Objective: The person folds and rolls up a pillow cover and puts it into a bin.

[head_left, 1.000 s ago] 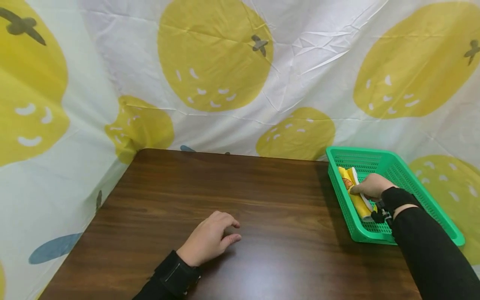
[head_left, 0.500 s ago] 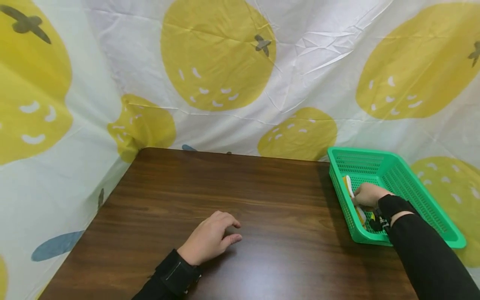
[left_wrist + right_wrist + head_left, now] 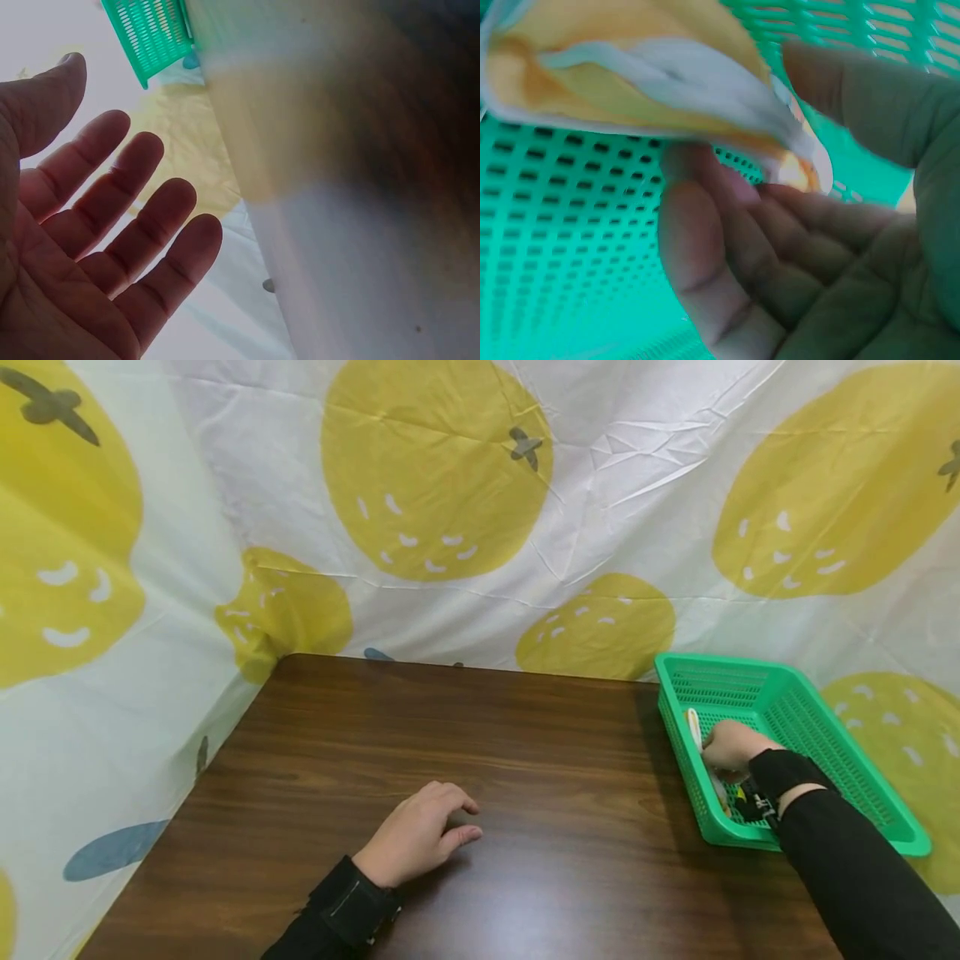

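In the right part of the head view, my right hand is down inside a green plastic basket. A folded yellow and white cloth stands along the basket's left wall, mostly hidden by the wall and the hand. The right wrist view shows the cloth from close by, its layers folded over. The fingers lie against its lower edge, bent a little, while the thumb stands apart from them. My left hand hovers over or rests on the table, fingers loosely bent, holding nothing.
The brown wooden table carries the basket at its back right corner. A white curtain with yellow fruit prints hangs behind the table and down its left side.
The right hand has lowered the cloth into the basket against the left wall, and its thumb and fingers now stand apart. The left hand has stayed in place.
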### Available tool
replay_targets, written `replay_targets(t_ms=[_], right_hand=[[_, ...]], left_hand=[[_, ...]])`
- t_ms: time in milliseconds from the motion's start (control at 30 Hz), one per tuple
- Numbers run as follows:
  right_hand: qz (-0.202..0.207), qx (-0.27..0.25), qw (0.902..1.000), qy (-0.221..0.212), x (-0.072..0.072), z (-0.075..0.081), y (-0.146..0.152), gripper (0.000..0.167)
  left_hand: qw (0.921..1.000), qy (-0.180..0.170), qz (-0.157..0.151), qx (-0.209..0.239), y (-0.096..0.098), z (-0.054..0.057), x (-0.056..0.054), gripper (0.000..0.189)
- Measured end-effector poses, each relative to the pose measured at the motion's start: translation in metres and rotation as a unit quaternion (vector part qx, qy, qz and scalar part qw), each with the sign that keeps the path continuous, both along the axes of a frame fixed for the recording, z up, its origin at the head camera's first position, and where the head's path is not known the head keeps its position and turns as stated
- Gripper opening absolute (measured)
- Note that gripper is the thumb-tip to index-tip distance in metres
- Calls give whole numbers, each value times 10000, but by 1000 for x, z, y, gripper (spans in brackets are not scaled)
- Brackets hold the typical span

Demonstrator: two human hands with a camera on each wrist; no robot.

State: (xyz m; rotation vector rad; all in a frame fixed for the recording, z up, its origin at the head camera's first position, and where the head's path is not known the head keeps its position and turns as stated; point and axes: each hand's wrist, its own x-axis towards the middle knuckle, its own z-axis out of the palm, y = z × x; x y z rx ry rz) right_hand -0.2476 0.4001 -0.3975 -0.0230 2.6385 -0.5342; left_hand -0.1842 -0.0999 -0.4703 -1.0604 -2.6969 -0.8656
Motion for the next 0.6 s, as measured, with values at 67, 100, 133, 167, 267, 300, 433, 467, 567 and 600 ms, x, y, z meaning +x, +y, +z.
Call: replay_targets(t_ms=[67,100,133,167,267,300,433,467,567,600], right_hand=[[18,107,9998,138,0,5,-1,39],[-5,157,9997,200,0,7,-2,38],[-21,211,9994,280,-1,11,-3,38],[-87,198,9993,289,-2,13,-3,37],[-202,167,9992,313,-4,18,-4,36],[-262,158,9991,301,-4,17,-4,36],[-337,293,9983,382,-1,13,-5,46],[-377,345,9979,404,0,15,-5,48],[-334,523,9969,487,2,28,-4,46],[-325,570,9965,510,2,33,-2,46]], left_hand=[[10000,-1,24,15,0,0,-1,24],[10000,8,38,29,-1,1,-1,23],[10000,6,53,52,-1,1,-2,23],[10000,5,63,58,-1,1,-2,23],[9999,-11,86,85,-2,2,-3,23],[9999,-7,81,80,-2,2,-3,23],[9999,16,92,110,-4,3,-3,21],[9998,13,100,148,-5,5,-3,21],[9993,-79,193,309,-11,11,-5,20],[9990,-112,248,343,-15,14,-5,21]])
